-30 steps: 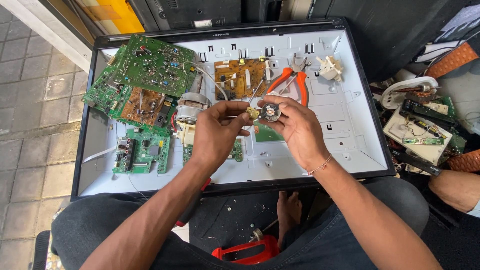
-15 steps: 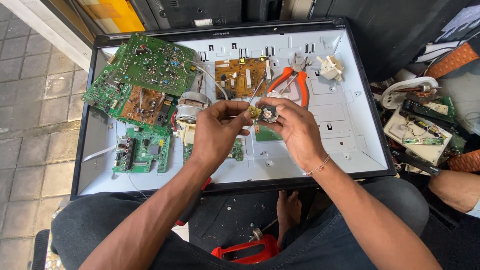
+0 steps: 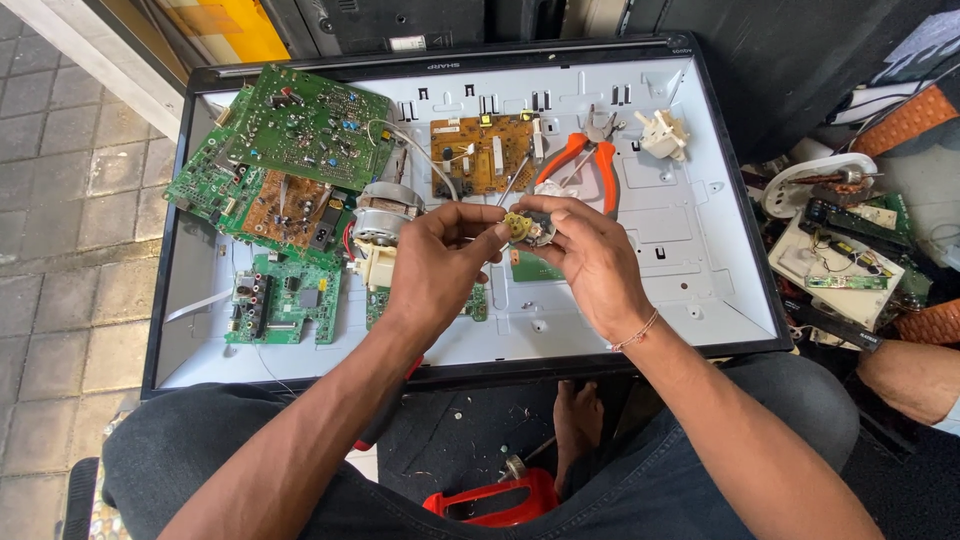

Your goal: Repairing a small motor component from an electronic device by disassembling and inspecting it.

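My left hand (image 3: 440, 262) and my right hand (image 3: 588, 258) meet over a white flat-screen back panel (image 3: 690, 290) resting on my lap. Between their fingertips they pinch a small round part with a yellowish geared face (image 3: 526, 229). The right hand cups it from the right and below, while the left hand's fingers press on it from the left. A thin metal rod rises from the part toward the orange-handled pliers (image 3: 582, 160).
Green circuit boards (image 3: 290, 135) lie at the panel's left, an orange-brown board (image 3: 482, 152) at top centre, a small motor (image 3: 385, 212) near my left hand, a white plug part (image 3: 664, 134) top right. Another person's arm (image 3: 910, 378) and electronic scrap (image 3: 835, 255) sit right. A red tool (image 3: 495, 497) lies below.
Both hands stay on the small part with only slight shifts of the fingers. Nothing else on the panel has moved.
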